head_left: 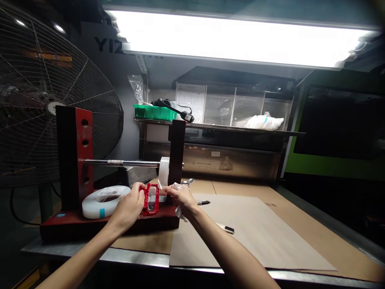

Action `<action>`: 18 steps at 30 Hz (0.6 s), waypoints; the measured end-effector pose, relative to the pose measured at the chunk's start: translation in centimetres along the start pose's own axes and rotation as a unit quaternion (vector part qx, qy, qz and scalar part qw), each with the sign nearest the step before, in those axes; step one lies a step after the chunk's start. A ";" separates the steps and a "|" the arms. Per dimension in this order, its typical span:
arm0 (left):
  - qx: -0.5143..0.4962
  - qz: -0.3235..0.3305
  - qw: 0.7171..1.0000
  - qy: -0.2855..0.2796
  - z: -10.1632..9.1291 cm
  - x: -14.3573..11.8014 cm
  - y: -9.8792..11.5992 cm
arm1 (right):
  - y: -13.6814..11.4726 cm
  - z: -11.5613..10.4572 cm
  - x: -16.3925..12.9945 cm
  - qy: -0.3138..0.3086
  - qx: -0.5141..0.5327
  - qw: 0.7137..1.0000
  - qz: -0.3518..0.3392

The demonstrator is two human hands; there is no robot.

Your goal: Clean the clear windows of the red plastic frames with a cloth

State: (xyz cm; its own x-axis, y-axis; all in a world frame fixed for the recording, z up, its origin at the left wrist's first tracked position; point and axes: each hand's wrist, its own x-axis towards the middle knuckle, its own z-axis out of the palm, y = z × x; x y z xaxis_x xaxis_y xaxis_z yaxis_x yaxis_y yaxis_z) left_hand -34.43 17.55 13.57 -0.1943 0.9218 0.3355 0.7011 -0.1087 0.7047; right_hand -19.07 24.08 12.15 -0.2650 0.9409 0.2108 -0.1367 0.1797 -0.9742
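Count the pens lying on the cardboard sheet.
2. A black pen lies just right of the right hand; a pale marker with a dark cap lies nearer the table's front edge. Others may be hidden behind the arms.

I can't read the blurred label on the flat white tape roll [106, 200]; the large wire-caged fan [45, 100] is cut off at left.

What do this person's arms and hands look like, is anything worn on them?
Both arms are bare up to the picture's lower edge: no sleeves, gloves, watch or bracelet show. The left hand and the right hand are ungloved, slim, with short nails as far as can be seen; no rings or markings are visible.
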 end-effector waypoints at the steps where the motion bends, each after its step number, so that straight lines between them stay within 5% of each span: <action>1: -0.003 -0.001 1.000 0.001 0.1 0.0 0.0 | -0.1 0.0 -0.2 -0.001 0.005 1.000 0.001; 18: -0.083 -0.007 0.994 0.072 2.7 -0.5 1.1 | 0.8 -0.5 -6.7 -0.027 0.018 0.999 0.025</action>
State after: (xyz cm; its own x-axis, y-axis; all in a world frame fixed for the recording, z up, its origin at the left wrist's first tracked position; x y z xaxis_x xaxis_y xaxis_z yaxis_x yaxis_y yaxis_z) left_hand -31.66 17.95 12.47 -0.3080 0.8625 0.4016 0.5761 -0.1669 0.8002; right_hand -16.94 18.07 9.91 -0.3239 0.9313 0.1665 -0.1557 0.1211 -0.9804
